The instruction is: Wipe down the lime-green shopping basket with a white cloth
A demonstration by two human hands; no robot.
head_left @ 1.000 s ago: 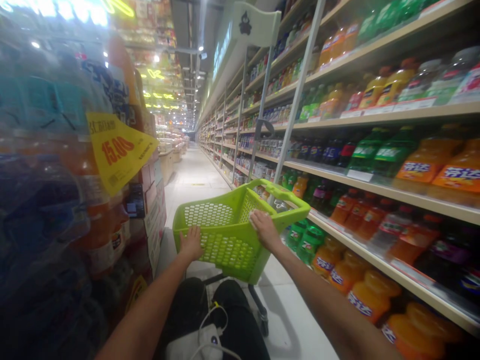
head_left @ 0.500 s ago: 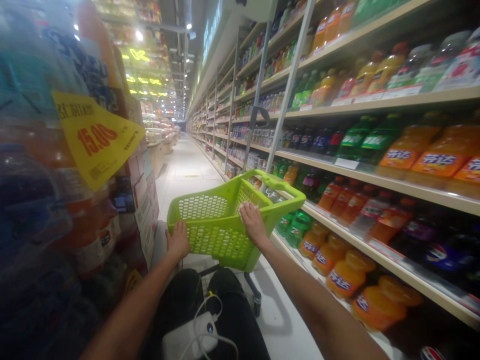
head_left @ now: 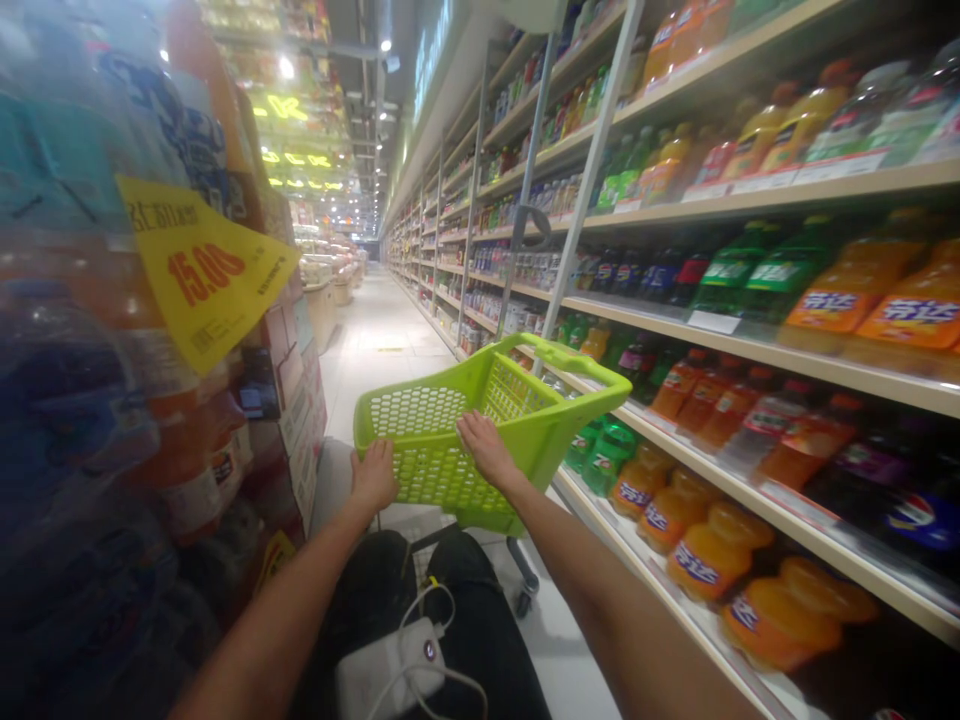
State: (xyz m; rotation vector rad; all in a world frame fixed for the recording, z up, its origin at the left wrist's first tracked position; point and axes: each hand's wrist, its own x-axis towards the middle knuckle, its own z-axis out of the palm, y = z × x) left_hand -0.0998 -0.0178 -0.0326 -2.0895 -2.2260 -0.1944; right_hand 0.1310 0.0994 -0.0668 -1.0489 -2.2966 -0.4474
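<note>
A green plastic shopping cart [head_left: 442,478] with perforated basket walls stands right in front of my knees. At its left front corner, my left hand [head_left: 375,475] holds the rim, fingers bent over the edge. My right hand [head_left: 486,447] is on the near long rim, its fingers curled over into the basket; the thumb is hidden. The part of the basket floor behind the near wall cannot be seen. A white power bank [head_left: 390,670] with a white cable [head_left: 420,600] rests on my lap.
Shelves [head_left: 750,340] of soft drink bottles run along the right, close to the cart. Stacked drinks with a yellow price sign [head_left: 206,275] rise at the left. A tiled aisle [head_left: 375,310] stretches ahead. One cart wheel [head_left: 523,603] shows below the basket.
My right hand has slid left along the near rim, closer to my left hand. The cart and my left hand sit slightly farther right in view.
</note>
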